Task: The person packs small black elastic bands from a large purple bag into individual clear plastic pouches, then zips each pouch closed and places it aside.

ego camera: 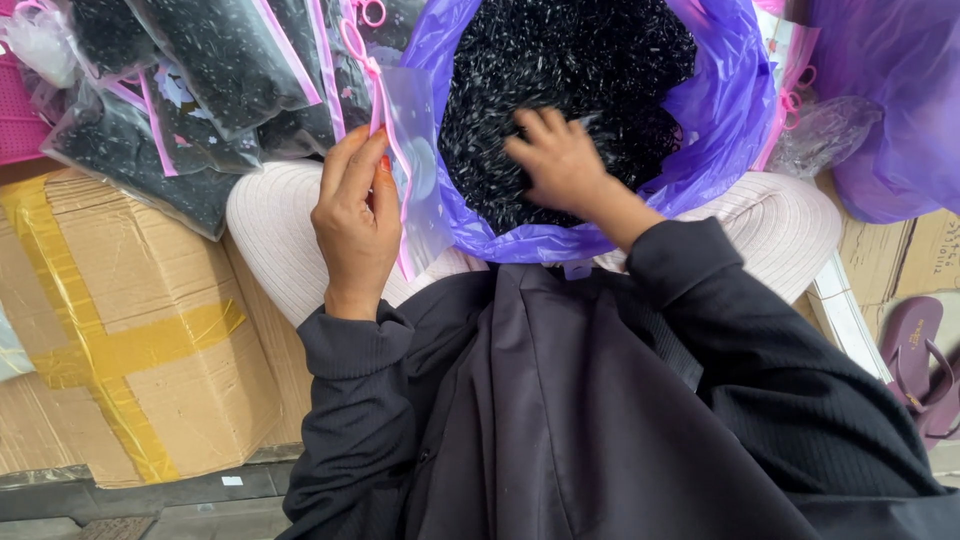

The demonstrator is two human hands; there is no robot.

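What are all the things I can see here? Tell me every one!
purple plastic bag: one, purple, on the lap, open at top centre
small black pieces: a heap, black, inside the purple plastic bag
empty zip pouch: one, clear with pink edge, in the left hand
filled zip pouches: several, clear with pink edges, full of black pieces, top left
cardboard box: one, brown with yellow tape, left
second purple bag: one, purple, top right
sandal: one, purple, right edge
left hand: grip on the empty zip pouch
right hand: fingers in the small black pieces
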